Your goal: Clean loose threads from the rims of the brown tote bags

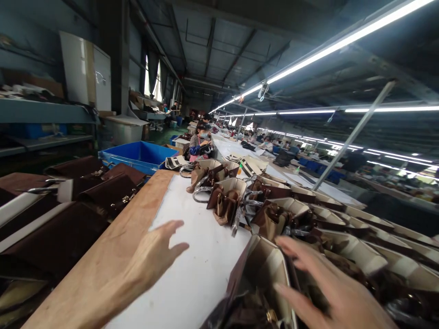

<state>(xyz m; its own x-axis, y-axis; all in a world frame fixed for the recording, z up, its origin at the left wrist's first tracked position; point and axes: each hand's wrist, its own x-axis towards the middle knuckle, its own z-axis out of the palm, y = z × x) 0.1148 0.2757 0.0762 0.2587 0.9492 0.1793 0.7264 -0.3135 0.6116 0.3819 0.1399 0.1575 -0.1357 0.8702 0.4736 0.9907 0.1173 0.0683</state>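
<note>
Long strip lights (308, 54) run over a wide workroom, where a person in a striped top (199, 140) sits beyond a blue bin (137, 154). Nearer, a wooden surface (126, 224) carries a white sheet (195, 246), with rows of brown bags (356, 256) along its right side. The near bag (269, 262) stands upright at the sheet's edge, its mouth open and pale lining showing.

The right hand (332, 285) is open over that bag, fingers spread (blurred, so whether it touches the rim I cannot tell). The left hand (154, 253) is open too, gripping nothing, above the surface and the sheet.

As for progress, the bags look largely made up: bodies shaped, linings in, clear wrap on some handles (202, 194). Several in the rows gape open, some with tan cloth (224, 208) bunched at the front, so these seem unclosed. Left of the surface, other bags (58, 237) lie with metal fittings (129, 195) showing; whether they are finished is unclear.
</note>
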